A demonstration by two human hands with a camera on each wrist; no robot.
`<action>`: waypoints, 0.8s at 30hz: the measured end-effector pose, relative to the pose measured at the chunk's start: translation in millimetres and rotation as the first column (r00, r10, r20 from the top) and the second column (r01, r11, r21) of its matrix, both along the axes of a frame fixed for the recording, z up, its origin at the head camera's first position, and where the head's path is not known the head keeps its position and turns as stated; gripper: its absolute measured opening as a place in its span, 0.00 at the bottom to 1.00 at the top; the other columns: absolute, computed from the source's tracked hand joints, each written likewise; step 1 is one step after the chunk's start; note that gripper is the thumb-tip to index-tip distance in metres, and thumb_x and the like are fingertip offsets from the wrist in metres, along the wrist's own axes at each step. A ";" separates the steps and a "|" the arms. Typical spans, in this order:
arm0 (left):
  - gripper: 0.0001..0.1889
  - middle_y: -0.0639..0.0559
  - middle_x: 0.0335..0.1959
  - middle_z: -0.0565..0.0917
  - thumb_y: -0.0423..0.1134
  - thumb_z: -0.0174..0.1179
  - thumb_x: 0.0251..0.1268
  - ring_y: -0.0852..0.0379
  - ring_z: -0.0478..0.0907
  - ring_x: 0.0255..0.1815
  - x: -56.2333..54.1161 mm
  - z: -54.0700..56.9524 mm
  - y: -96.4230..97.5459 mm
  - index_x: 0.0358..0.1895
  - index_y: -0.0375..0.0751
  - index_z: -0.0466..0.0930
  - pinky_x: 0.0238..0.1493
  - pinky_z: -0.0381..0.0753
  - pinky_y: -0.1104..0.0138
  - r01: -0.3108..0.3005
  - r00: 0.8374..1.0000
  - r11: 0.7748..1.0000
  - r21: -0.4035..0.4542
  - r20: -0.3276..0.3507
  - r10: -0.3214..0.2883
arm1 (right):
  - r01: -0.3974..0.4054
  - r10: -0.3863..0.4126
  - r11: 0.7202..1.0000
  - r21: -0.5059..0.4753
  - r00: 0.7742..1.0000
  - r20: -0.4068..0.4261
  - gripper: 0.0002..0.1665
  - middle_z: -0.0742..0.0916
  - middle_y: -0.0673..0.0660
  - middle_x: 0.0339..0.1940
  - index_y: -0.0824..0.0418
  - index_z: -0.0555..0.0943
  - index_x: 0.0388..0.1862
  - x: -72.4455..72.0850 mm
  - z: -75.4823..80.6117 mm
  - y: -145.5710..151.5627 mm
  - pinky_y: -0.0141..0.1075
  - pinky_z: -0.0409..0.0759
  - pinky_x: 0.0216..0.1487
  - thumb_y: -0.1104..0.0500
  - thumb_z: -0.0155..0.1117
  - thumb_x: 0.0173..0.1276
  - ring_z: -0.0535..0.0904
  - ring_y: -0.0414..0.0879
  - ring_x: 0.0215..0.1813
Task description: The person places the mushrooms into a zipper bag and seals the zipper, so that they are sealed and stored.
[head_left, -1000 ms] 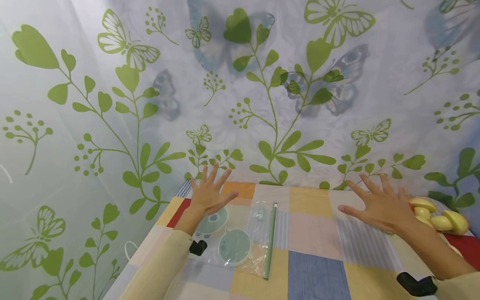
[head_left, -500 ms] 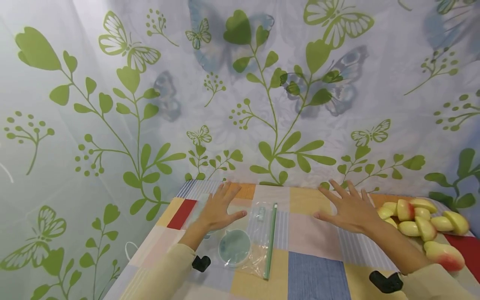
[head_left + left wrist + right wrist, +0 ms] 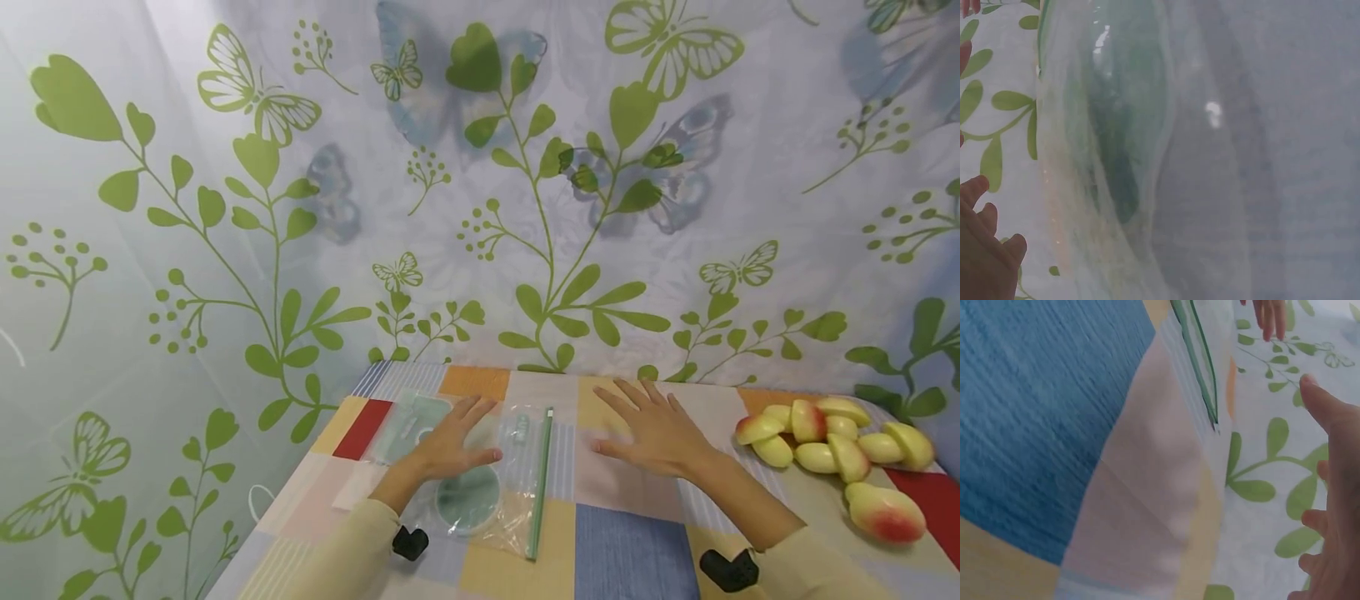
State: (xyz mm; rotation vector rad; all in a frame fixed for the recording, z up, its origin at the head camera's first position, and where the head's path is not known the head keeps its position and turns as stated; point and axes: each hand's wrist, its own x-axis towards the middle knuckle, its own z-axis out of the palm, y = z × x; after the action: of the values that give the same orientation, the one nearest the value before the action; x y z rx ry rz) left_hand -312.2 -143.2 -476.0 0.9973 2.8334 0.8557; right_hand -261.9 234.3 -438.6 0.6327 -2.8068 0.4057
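A clear zip bag with a green slider edge and green round prints lies flat on the patchwork cloth. Over its left part hovers my left hand, fingers spread and holding nothing; in the left wrist view the bag fills the middle, with some fingers at the left edge. My right hand is held above the cloth to the right of the bag, its fingers apart and nothing in them. The right wrist view shows that hand at the right and the bag's green edge at the top.
Several yellow-and-red fruit pieces lie in a cluster at the right, with a larger whole one in front of them. A patchwork cloth covers the table. Behind it hangs a leaf-and-butterfly curtain.
Both hands have come lower and nearer each other. The right hand moved left, uncovering the fruit pieces; the left hand moved down and slightly right over the bag.
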 end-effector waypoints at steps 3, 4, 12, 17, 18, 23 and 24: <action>0.48 0.43 0.83 0.53 0.66 0.63 0.66 0.38 0.51 0.81 -1.4 -5.9 2.0 0.84 0.53 0.55 0.70 0.60 0.33 0.007 1.000 1.000 -0.007 0.014 -0.007 | -0.025 0.025 0.999 -0.033 1.000 0.012 0.53 0.68 0.67 0.79 0.53 0.66 0.82 -0.5 -7.6 -7.4 0.79 0.54 0.65 0.26 0.61 0.67 0.56 0.77 0.76; 0.48 0.42 0.83 0.53 0.65 0.64 0.65 0.37 0.52 0.81 -1.5 -7.4 2.5 0.84 0.52 0.56 0.70 0.60 0.33 0.011 1.000 1.000 -0.007 0.020 -0.011 | -0.033 0.033 0.999 -0.041 0.999 0.016 0.53 0.68 0.67 0.79 0.53 0.65 0.82 -0.7 -10.0 -9.8 0.79 0.55 0.65 0.26 0.61 0.67 0.57 0.77 0.76; 0.48 0.37 0.80 0.58 0.64 0.66 0.64 0.38 0.57 0.79 -0.2 -21.7 3.5 0.82 0.46 0.59 0.71 0.63 0.39 0.035 0.997 0.998 -0.051 0.064 -0.031 | -0.093 0.097 0.992 -0.086 0.994 0.044 0.52 0.71 0.67 0.76 0.53 0.68 0.81 -0.5 -26.3 -24.7 0.74 0.60 0.67 0.25 0.61 0.67 0.60 0.77 0.75; 0.48 0.39 0.79 0.62 0.67 0.65 0.62 0.40 0.61 0.77 2.7 -26.5 1.9 0.81 0.48 0.61 0.71 0.65 0.41 0.008 0.996 0.997 -0.076 0.090 -0.002 | -0.104 0.110 0.990 -0.094 0.991 0.070 0.51 0.72 0.66 0.76 0.53 0.70 0.79 1.4 -35.5 -31.7 0.73 0.61 0.67 0.24 0.60 0.67 0.61 0.75 0.75; 0.48 0.39 0.79 0.63 0.67 0.65 0.61 0.40 0.62 0.77 3.1 -27.3 1.5 0.81 0.48 0.62 0.71 0.66 0.41 0.004 0.996 0.997 -0.081 0.090 0.003 | -0.106 0.113 0.990 -0.094 0.991 0.075 0.51 0.72 0.66 0.75 0.53 0.71 0.79 1.9 -37.2 -33.1 0.73 0.61 0.67 0.24 0.60 0.67 0.62 0.75 0.75; 0.47 0.39 0.77 0.64 0.67 0.67 0.59 0.39 0.64 0.75 5.2 -30.3 0.8 0.79 0.47 0.66 0.70 0.67 0.42 0.003 0.996 0.994 -0.106 0.091 0.007 | -0.110 0.128 0.986 -0.127 0.980 0.149 0.51 0.71 0.66 0.76 0.56 0.72 0.77 6.8 -43.3 -41.6 0.70 0.62 0.68 0.25 0.61 0.67 0.62 0.72 0.76; 0.47 0.39 0.77 0.64 0.67 0.68 0.59 0.38 0.65 0.75 5.7 -30.8 0.9 0.78 0.47 0.68 0.70 0.68 0.42 0.003 0.996 0.993 -0.114 0.091 0.007 | -0.113 0.135 0.985 -0.133 0.976 0.172 0.51 0.71 0.66 0.77 0.57 0.72 0.77 8.0 -44.4 -43.5 0.70 0.62 0.69 0.26 0.61 0.68 0.62 0.71 0.76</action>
State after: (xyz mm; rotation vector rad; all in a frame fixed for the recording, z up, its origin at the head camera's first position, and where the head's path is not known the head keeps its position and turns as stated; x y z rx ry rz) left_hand -306.5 -142.3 -506.8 0.9169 2.7710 0.7108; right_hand -253.9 190.8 -483.0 0.7828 -2.8905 0.6864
